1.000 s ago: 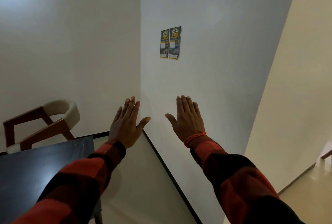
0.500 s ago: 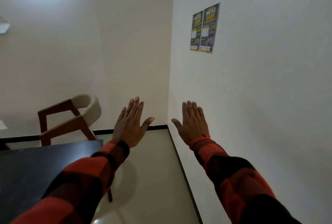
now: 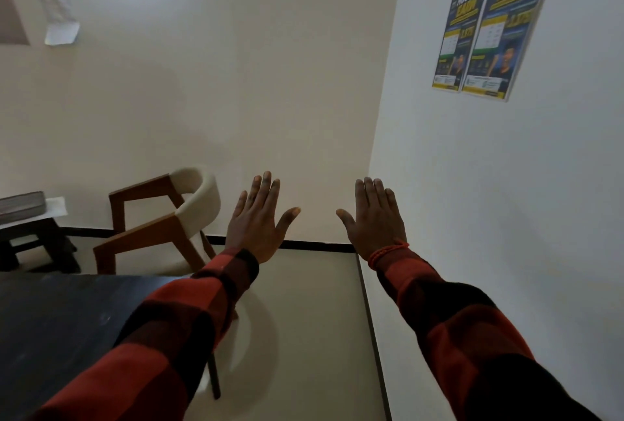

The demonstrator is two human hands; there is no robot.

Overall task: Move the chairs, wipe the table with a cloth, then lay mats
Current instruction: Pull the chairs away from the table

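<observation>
A dark table (image 3: 60, 319) fills the lower left, its right edge under my left sleeve. Behind its far edge stands a wooden chair (image 3: 158, 228) with a cream curved back, close to the back wall. My left hand (image 3: 260, 221) is held out flat in the air, fingers apart, holding nothing, to the right of the chair and above the floor. My right hand (image 3: 374, 218) is also flat and spread, empty, with a red band at the wrist, near the corner of the two walls. No cloth or mats are in view.
A low dark stand (image 3: 33, 238) with a flat grey stack on white paper sits at the far left. Two posters (image 3: 486, 32) hang on the right wall. Pale floor (image 3: 304, 319) runs between the table and that wall, edged by a black skirting.
The view has swung left and tilted: the chair and the posters have shifted right, and the low stand has come into view. Both hands stay raised, flat and empty.
</observation>
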